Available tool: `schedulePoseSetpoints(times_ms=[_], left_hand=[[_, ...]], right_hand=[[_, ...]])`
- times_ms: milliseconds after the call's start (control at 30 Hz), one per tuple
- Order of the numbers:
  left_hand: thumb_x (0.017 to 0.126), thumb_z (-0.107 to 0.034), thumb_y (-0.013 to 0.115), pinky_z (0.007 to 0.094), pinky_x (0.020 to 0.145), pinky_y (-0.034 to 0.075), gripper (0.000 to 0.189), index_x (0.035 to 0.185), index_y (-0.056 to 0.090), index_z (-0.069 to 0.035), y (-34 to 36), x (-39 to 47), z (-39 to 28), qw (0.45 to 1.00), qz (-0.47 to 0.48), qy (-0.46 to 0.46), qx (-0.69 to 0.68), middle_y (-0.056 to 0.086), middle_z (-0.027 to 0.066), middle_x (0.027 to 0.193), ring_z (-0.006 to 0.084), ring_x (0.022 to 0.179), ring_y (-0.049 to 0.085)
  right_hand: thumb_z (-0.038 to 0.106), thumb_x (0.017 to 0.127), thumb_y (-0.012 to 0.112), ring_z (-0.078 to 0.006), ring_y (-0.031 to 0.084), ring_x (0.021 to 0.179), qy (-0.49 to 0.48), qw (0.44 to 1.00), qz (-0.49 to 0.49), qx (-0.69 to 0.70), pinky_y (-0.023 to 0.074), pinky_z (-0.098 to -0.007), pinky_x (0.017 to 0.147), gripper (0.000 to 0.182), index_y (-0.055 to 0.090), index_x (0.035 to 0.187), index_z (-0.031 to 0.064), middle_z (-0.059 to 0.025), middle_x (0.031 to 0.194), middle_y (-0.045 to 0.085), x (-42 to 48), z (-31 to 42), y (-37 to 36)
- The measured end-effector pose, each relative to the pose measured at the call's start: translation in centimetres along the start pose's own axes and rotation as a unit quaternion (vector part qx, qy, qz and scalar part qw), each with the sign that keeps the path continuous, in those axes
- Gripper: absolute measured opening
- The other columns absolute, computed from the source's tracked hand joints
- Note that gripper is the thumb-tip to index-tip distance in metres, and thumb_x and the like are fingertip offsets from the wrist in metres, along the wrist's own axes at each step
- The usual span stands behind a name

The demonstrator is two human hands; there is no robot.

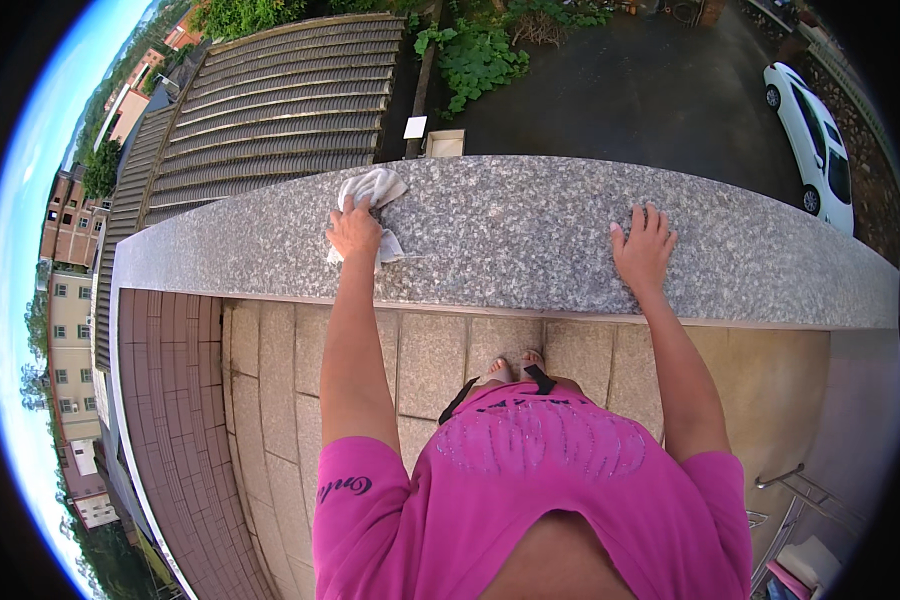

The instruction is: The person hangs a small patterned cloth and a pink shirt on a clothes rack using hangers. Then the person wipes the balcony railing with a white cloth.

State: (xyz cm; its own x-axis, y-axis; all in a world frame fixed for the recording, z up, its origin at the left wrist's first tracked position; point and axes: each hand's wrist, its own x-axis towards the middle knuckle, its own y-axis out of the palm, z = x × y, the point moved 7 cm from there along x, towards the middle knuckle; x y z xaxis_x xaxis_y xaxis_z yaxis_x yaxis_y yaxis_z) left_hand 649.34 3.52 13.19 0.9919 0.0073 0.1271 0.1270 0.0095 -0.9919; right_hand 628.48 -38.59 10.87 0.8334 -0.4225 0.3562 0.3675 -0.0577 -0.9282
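Note:
Under my left hand (pixel 355 231) is a crumpled white cloth (pixel 375 187), pressed on the speckled grey granite top of a balcony parapet (pixel 510 232). Part of the cloth bunches beyond my fingertips towards the outer edge, and another part sticks out below the palm. My left fingers are curled over it. Farther right, my right hand (pixel 643 251) rests on the same stone with its fingers spread and nothing in it. Bare granite lies between the two hands.
Beyond the parapet there is a drop to a dark paved yard (pixel 607 90) with a parked white car (pixel 814 150). A tiled roof (pixel 270 112) lies at the left. Tiles cover the balcony floor (pixel 435 352). A metal rack (pixel 791 495) stands at the lower right.

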Motion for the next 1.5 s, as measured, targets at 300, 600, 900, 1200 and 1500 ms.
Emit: schedulePoseSetpoints(times_ms=[300,600,900,1200,1500], left_hand=[[0.076,-0.015,0.053,0.0478,0.072,0.043,0.018,0.09,0.065,-0.014,0.3,-5.6,3.3,0.992,-0.1,-0.076,-0.016,0.061,0.0029,0.101,0.0361,0.097,0.051],[0.07,-0.01,0.058,0.0381,0.068,0.04,0.024,0.092,0.065,-0.012,-3.5,-17.3,-14.7,0.945,-0.106,0.229,-0.209,0.059,0.0037,0.108,0.0268,0.084,0.052],[0.068,-0.011,0.059,0.0349,0.069,0.041,0.028,0.094,0.068,-0.015,-3.1,-15.9,-9.0,0.908,-0.07,0.338,-0.238,0.059,-0.0005,0.113,0.0212,0.09,0.052],[0.069,-0.009,0.058,0.0392,0.072,0.042,0.027,0.093,0.069,-0.016,-0.7,-3.9,14.7,0.96,-0.136,0.174,-0.174,0.062,-0.0002,0.114,0.0237,0.091,0.054],[0.077,-0.012,0.052,0.0436,0.075,0.047,0.028,0.1,0.069,-0.017,1.2,7.6,38.6,0.986,-0.129,-0.094,-0.046,0.062,0.0018,0.113,0.0318,0.097,0.054]], right_hand=[[0.041,0.09,0.047,-0.0385,0.032,0.127,-0.004,0.999,0.027,-0.024,0.0241,-0.0628,0.099,0.049,0.045,0.126,0.0072,-0.0165,0.134,0.039,0.2,0.1,0.9],[0.044,0.091,0.046,-0.0342,0.032,0.129,0.003,0.998,0.035,-0.045,0.022,-0.0551,0.104,0.053,0.043,0.131,0.0109,-0.0127,0.138,0.038,0.2,-0.7,1.6],[0.044,0.093,0.041,-0.0323,0.041,0.124,0.0,0.999,0.033,0.0,0.024,-0.0578,0.102,0.05,0.046,0.13,0.0115,-0.013,0.135,0.043,0.4,-1.7,2.3],[0.046,0.093,0.039,-0.032,0.046,0.119,0.119,0.986,0.007,-0.119,0.0234,-0.0602,0.097,0.053,0.049,0.126,0.005,-0.0156,0.129,0.048,1.3,10.6,1.8],[0.042,0.091,0.046,-0.0339,0.038,0.123,0.028,0.999,-0.01,-0.044,0.0259,-0.058,0.098,0.051,0.046,0.125,0.005,-0.0173,0.13,0.044,0.7,26.9,4.6]])
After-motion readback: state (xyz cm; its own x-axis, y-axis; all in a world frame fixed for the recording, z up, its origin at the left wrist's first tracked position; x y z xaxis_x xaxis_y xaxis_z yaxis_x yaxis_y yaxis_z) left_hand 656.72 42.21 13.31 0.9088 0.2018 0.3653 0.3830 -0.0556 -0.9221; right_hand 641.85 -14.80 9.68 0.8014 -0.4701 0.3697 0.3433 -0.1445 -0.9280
